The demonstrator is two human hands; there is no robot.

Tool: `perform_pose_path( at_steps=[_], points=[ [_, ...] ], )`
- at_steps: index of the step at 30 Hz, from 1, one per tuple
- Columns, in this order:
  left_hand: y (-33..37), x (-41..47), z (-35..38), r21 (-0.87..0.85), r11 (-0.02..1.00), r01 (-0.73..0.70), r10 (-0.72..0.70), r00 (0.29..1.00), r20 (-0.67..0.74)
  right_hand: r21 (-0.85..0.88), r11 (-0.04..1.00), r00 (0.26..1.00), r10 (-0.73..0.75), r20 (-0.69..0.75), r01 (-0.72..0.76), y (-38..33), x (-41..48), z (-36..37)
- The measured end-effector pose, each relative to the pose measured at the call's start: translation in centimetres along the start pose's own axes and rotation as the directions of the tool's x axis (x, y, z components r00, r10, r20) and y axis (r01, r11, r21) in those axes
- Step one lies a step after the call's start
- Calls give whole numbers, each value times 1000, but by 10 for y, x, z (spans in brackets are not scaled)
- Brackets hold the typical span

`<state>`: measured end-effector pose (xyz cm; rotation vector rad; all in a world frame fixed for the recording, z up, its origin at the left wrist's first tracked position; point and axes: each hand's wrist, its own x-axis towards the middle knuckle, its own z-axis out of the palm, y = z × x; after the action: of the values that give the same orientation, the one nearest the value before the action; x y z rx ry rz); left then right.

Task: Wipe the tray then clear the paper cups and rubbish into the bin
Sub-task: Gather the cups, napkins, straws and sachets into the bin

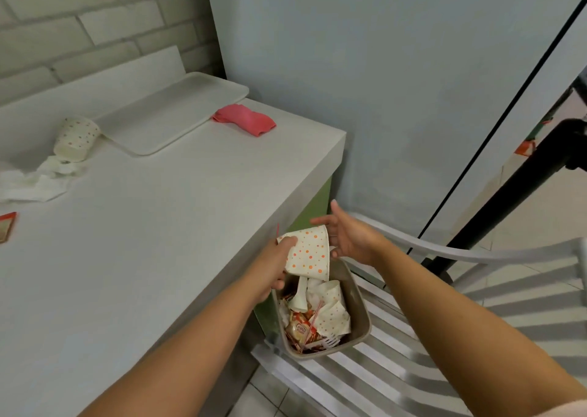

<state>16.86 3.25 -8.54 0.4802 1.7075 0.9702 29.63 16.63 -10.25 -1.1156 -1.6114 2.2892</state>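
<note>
Counter | left hand grips dotted cup over bin | sachet: "Coffee"

I can read one word, "Coffee", on a sachet in the bin; the print beneath is too blurred to read.

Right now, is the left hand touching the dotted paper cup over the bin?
Touching. The head view shows the left hand gripping the cup, thumb pressed on its side.

A café or canteen corner: serving tray on white counter, brick-tile wall.
</note>
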Motion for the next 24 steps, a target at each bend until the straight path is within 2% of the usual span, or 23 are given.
perform_pose_path(
  at_steps=[4,6,10,13,15,18,20,24],
  points=[
    [-10,13,11,-91,995,36,-35,999,5,-263,965,997,33,70,-13,-2,-11,-14],
    [-14,17,16,-115,992,49,-46,999,23,-328,943,994,79,70,-52,3,-11,-15],
    [-22,22,23,-55,994,97,-94,994,57,-335,938,996,79,-48,-90,16,-4,-18],
    [-29,25,20,43,990,137,-136,990,-20,-392,918,980,-22,-196,-58,17,-1,-19],
    [-34,28,17,39,985,168,-165,983,-83,-596,801,947,-148,-286,-55,21,5,-19],
    [-40,31,11,37,986,164,-160,982,-102,-870,483,935,-251,-249,-102,36,22,-19],
    [-42,32,8,69,988,139,-133,987,-95,-942,323,951,-251,-182,-95,52,37,-15],
    [-50,30,1,87,988,131,-122,988,-93,-994,85,946,-313,-89,-65,79,60,-1]
  ],
)
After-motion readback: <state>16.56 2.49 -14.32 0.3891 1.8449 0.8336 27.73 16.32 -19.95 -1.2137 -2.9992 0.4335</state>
